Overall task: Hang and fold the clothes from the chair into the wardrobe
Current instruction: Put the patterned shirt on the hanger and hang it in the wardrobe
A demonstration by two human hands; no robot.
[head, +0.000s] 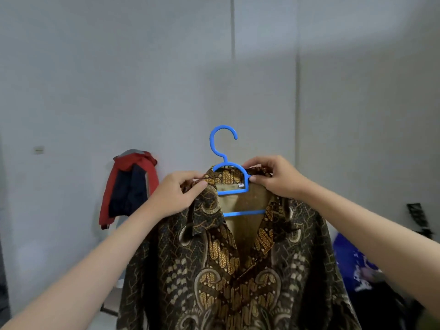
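Both arms extended forward and raised: left hand [176, 194] and right hand [277, 178], fingers pinched shut on the collar of the brown patterned batik shirt [226, 270] draped over a blue plastic hanger [229, 175].

Open wall [166, 79] from 10 to 2 o'clock above the hook [222, 141]. Obstacles: jacket [129, 186] at 9 o'clock, blue cloth [352, 263] at 4 o'clock.

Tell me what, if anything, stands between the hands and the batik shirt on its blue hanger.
Nothing visible does. The left hand and right hand already pinch the batik shirt at its collar, either side of the blue hanger. The wardrobe is out of view.
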